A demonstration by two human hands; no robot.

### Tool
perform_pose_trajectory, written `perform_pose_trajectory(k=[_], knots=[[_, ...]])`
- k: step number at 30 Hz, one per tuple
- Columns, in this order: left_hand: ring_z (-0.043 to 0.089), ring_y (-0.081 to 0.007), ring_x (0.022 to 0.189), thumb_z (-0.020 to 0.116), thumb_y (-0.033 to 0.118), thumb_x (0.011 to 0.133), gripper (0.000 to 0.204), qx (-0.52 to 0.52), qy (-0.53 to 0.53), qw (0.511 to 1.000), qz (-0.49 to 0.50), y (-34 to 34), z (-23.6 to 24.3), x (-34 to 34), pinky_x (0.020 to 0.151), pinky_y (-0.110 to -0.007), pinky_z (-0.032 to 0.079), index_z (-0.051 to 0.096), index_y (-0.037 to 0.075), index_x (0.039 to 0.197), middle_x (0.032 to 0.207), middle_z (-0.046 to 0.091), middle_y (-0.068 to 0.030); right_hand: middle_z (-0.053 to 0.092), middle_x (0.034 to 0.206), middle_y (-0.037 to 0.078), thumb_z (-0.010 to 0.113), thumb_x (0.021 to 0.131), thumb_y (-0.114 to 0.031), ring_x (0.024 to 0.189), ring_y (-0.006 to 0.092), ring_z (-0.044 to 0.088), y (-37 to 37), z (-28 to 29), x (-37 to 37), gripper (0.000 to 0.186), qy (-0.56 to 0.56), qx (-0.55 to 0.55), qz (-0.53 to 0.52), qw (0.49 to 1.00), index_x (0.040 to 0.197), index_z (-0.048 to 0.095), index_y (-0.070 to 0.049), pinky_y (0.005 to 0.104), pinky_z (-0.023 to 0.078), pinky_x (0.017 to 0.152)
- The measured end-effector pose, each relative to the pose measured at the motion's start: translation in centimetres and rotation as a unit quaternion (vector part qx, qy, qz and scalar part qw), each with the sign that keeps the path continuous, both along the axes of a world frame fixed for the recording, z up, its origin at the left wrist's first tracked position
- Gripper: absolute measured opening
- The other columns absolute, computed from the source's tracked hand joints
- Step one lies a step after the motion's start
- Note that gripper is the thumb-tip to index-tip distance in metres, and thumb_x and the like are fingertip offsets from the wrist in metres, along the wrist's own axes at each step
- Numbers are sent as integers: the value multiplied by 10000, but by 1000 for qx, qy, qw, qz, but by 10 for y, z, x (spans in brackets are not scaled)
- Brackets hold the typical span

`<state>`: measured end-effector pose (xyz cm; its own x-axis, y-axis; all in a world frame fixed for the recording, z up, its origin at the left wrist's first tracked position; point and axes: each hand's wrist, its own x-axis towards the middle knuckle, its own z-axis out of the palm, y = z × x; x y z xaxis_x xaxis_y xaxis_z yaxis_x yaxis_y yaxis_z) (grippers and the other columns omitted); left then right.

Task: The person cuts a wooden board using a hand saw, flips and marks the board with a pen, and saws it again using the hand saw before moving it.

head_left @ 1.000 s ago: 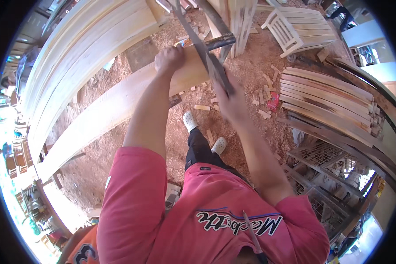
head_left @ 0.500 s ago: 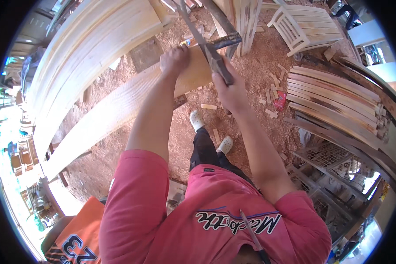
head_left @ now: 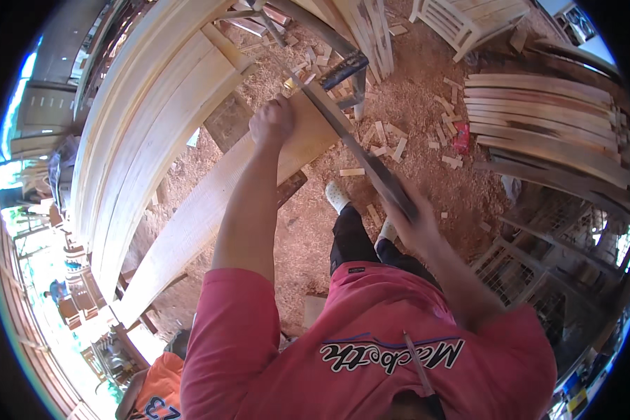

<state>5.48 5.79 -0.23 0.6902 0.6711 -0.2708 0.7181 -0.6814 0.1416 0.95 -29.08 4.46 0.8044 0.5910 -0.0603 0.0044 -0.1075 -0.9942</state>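
Note:
A long, pale wooden board [head_left: 203, 206] runs from the lower left up to the middle. My left hand [head_left: 271, 121] is closed at its far edge near the right end, fingers curled in. In my right hand [head_left: 414, 218] is a handsaw [head_left: 371, 159], seen almost edge-on and slanting up to the left. Its blade crosses the board's right end. The handle is largely hidden by my fingers, which are slightly blurred.
A dark metal frame [head_left: 346, 66] stands beyond the board's end. Wide curved planks [head_left: 154, 105] lie at left and stacked slats [head_left: 539, 105] at right. Offcuts and sawdust cover the floor, near a pale slatted wooden piece [head_left: 444, 24]. Someone in an orange shirt [head_left: 162, 381] is at lower left.
My right hand has drawn the saw back toward my body and to the right. The left hand stays on the board. The whole view has shifted a little.

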Motion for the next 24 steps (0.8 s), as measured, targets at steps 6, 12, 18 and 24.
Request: perform_pose_trajectory(k=[6,12,18,24], knots=[[604,-382,1210,259,423,995,604,23,-4,999,35,-8,9,5,1047,-464,458,686,53,1211,1281,642,-219,663,1017,93,651,948,-142,923,166,634,72,-59,40,469,10,67,-17,998,1388,517,-46,325,514,820],[609,-401,1194,231,461,994,659,33,8,998,53,4,-13,9,1045,-471,457,698,41,1193,1258,650,-229,674,1103,132,676,921,-64,968,172,657,-82,3,-41,522,33,-30,-33,998,1409,495,-17,297,508,860],[619,-416,1167,234,466,993,654,52,9,998,32,15,-26,8,1033,-484,464,703,47,1174,1227,658,-246,681,1047,122,648,933,-103,920,142,647,19,-5,30,496,88,-37,41,995,1406,510,-59,310,517,836],[613,-425,1169,248,469,990,642,65,-6,998,-14,9,-14,9,1031,-492,461,681,42,1193,1247,639,-264,684,1074,104,665,930,-141,954,156,651,74,-41,48,519,11,23,23,999,1420,510,-62,331,515,841]])
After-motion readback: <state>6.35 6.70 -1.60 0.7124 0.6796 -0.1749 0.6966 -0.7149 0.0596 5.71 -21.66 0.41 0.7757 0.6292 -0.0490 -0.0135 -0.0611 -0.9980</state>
